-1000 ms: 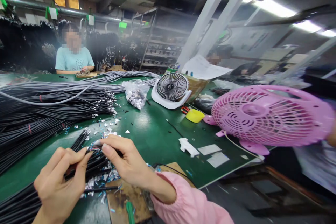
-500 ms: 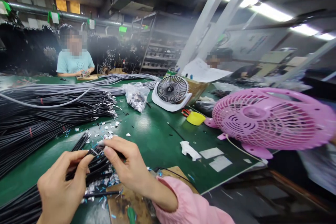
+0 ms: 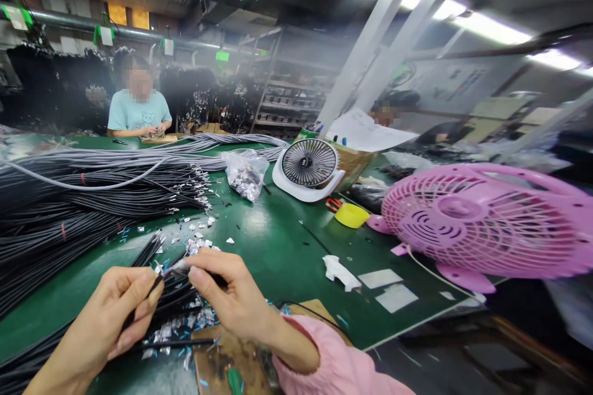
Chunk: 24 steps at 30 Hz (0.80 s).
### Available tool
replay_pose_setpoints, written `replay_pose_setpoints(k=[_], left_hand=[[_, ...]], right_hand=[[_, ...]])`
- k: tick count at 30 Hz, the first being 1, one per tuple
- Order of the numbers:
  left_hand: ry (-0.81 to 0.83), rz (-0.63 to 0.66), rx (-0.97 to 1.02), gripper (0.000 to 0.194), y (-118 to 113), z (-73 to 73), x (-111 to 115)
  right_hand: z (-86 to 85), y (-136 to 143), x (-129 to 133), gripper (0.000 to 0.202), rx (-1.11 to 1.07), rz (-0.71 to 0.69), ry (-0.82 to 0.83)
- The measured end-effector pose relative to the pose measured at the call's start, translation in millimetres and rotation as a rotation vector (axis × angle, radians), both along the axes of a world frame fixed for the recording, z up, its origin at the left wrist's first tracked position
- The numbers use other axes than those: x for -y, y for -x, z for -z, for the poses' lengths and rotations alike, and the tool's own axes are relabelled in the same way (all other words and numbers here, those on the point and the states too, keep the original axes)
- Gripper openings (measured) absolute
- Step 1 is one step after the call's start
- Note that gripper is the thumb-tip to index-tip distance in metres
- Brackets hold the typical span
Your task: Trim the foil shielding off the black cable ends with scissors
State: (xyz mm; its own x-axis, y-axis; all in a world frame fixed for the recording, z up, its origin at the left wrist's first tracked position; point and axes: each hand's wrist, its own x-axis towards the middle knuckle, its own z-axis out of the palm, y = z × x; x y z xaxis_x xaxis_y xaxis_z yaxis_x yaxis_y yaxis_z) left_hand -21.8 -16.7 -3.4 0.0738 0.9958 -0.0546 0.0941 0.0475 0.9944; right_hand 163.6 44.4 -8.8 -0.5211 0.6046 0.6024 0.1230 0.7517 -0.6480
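Observation:
My left hand (image 3: pixel 123 308) is closed round a black cable whose stripped end points right. My right hand (image 3: pixel 231 287) pinches the silvery end of that cable between thumb and forefinger, just right of the left hand. Beneath both hands lie more black cables (image 3: pixel 178 302) and scraps of foil (image 3: pixel 164 330) with small blue bits. Below the right hand is a stained wooden board (image 3: pixel 222 358) with a green-handled item (image 3: pixel 235 381) on it.
Bundled black cables (image 3: pixel 92 197) and grey cables (image 3: pixel 222 141) lie left. Beyond are a bag of scraps (image 3: pixel 245 176), a white fan (image 3: pixel 308 163), a yellow item (image 3: pixel 351 215) and a pink fan (image 3: pixel 463 216). Two people sit across the table.
My left hand has turned and its fingers have closed further round the cable. My right hand has shifted slightly right and down, as has the whole view.

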Motion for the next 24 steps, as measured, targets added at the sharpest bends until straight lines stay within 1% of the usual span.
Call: replay_pose_setpoints(k=[2, 4, 6, 8, 10, 13, 16, 17, 18, 19, 22, 23, 24], left_hand=[[-0.023, -0.038, -0.024, 0.057, -3, -1.1, 0], [-0.139, -0.147, -0.103, 0.050, -10, -3.3, 0], [-0.280, -0.251, -0.187, 0.038, -18, -5.8, 0], [-0.373, -0.287, -0.254, 0.028, -23, -7.1, 0], [-0.410, -0.305, -0.300, 0.023, -25, -6.1, 0], [-0.444, -0.334, -0.352, 0.020, -23, -2.5, 1], [-0.504, -0.346, -0.402, 0.021, -22, -0.8, 0], [-0.523, -0.346, -0.413, 0.021, -22, -1.1, -1], [-0.540, -0.345, -0.418, 0.021, -22, -1.7, -2], [-0.559, -0.341, -0.419, 0.021, -21, -2.4, -4], [-0.604, -0.318, -0.379, 0.021, -18, -3.1, -9], [-0.611, -0.315, -0.358, 0.022, -17, -2.4, -10], [-0.611, -0.313, -0.344, 0.023, -17, -1.0, -10]], right_hand=[[0.4, 1, -1, 0.040, -0.040, 0.003, 0.066], [2.1, 2, -2, 0.035, -0.073, 0.024, 0.121], [4.1, 2, -4, 0.030, -0.075, 0.034, 0.105], [4.7, 2, -5, 0.024, -0.052, 0.033, 0.056], [3.1, 3, -7, 0.023, -0.036, 0.012, 0.031], [-1.6, 4, -9, 0.024, -0.045, -0.022, 0.040], [-4.4, 5, -10, 0.029, -0.057, -0.003, 0.100], [-4.4, 5, -11, 0.031, -0.069, -0.020, 0.164], [-3.8, 6, -11, 0.033, -0.093, -0.062, 0.260], [-3.0, 6, -11, 0.035, -0.129, -0.120, 0.387], [-0.5, 10, -9, 0.038, -0.226, -0.312, 0.837], [-0.5, 12, -8, 0.038, -0.232, -0.350, 0.948], [-1.0, 14, -7, 0.038, -0.224, -0.368, 1.005]])
